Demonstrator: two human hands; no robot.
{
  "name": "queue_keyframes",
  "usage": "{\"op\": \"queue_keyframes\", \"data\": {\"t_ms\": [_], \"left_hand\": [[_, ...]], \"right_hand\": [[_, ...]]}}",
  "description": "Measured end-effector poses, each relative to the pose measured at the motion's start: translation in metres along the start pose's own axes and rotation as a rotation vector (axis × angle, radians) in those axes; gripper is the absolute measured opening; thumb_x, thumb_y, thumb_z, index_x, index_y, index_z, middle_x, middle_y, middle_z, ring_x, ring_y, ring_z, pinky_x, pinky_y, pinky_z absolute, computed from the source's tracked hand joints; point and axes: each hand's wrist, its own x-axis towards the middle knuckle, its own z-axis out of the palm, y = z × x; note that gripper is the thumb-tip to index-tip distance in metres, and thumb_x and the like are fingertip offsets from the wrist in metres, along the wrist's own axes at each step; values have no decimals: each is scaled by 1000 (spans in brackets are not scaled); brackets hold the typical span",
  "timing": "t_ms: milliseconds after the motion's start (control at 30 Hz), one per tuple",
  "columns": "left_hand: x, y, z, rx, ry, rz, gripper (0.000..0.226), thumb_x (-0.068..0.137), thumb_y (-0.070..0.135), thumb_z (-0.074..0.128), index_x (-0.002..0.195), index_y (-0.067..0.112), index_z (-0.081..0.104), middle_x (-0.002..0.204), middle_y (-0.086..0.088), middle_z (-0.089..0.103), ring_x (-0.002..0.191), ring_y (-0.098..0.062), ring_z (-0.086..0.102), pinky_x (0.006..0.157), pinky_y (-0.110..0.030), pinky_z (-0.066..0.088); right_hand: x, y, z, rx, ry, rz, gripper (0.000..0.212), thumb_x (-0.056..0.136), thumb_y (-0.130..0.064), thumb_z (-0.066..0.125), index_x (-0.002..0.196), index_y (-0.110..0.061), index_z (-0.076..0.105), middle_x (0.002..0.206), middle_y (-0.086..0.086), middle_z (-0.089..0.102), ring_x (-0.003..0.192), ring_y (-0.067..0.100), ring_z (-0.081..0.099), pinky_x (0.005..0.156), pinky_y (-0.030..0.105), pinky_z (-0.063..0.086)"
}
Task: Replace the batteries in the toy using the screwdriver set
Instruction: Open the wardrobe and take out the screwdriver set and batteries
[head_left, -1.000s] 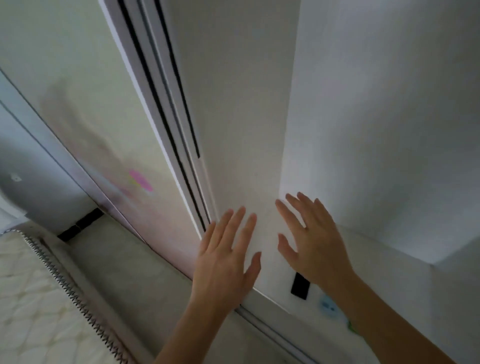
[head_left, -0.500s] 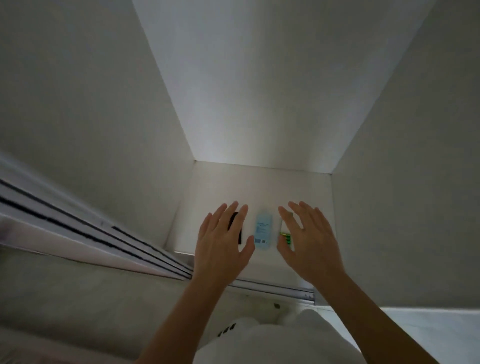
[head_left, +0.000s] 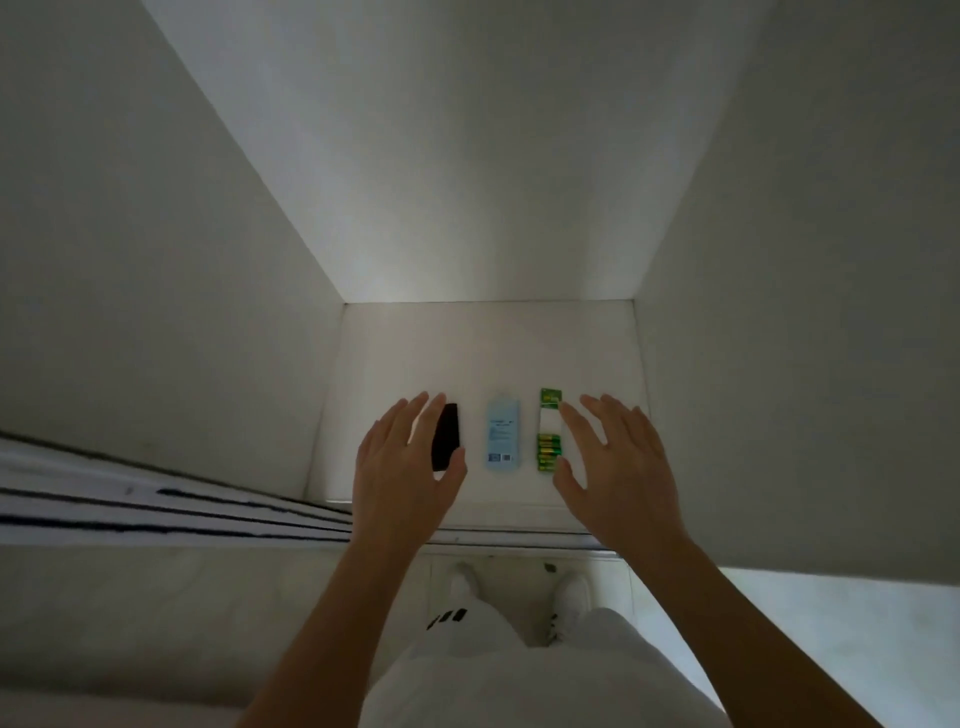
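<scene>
Moved: both hands now spread wider apart, uncovering three items.
Left hand (head_left: 402, 467): open, empty, overlapping black case (head_left: 447, 437).
Right hand (head_left: 615, 467): open, empty, beside battery pack (head_left: 549, 436).
Between: blue packet (head_left: 502, 439) on white shelf (head_left: 488, 343).

Pale shelf, three small items in black, light blue and green

The closet shelf (head_left: 488, 353) and the walls (head_left: 156, 260) around it are plain off-white, greyed by shadow. On the shelf, the small case (head_left: 447, 436) is solid black; the package (head_left: 503, 439) beside it is translucent light blue with darker blue print at its near end; the battery pack (head_left: 549, 430) has a green top, a white middle and green-and-yellow cells. The sliding-door track (head_left: 156, 514) shows white and dark stripes. The trousers (head_left: 498, 675) are white with small black marks, the shoes (head_left: 571, 592) white.
</scene>
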Motion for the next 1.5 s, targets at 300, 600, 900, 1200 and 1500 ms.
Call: {"op": "queue_keyframes", "data": {"t_ms": [300,600,900,1200,1500], "left_hand": [[11,-67,22,-95,-90,16,59,95,41,61,147,16,47,146,-8,54,135,-27,50,109,-45,43],[27,-102,96,-191,-216,-6,68,93,58,39,144,15,50,142,-7,57,129,-24,52,105,-33,38],[45,-145,226,-251,-311,-260,62,93,57,55,142,18,51,138,-3,55,123,-23,53,101,-37,44],[77,-158,332,-340,-228,-533,85,87,57,65,149,6,37,140,-12,41,119,-32,53,101,-50,49],[93,-148,356,-411,-136,-730,83,80,48,79,142,5,44,127,-14,51,115,-27,52,100,-42,47]], "right_hand": [[10,-34,43,26,-7,128,54,87,-39,59,134,-12,57,135,16,60,128,36,56,109,56,42],[32,-28,110,54,-4,190,53,87,-35,63,133,-11,57,133,18,61,125,38,57,104,58,47],[34,27,229,130,-80,318,48,86,-25,73,129,-9,61,127,17,62,112,35,61,89,46,53],[35,83,320,296,-136,578,46,93,-31,66,134,-14,56,117,13,57,100,31,62,81,45,56],[47,92,354,396,-150,762,44,94,-34,65,131,-12,56,116,14,60,98,29,63,83,39,52]]}}
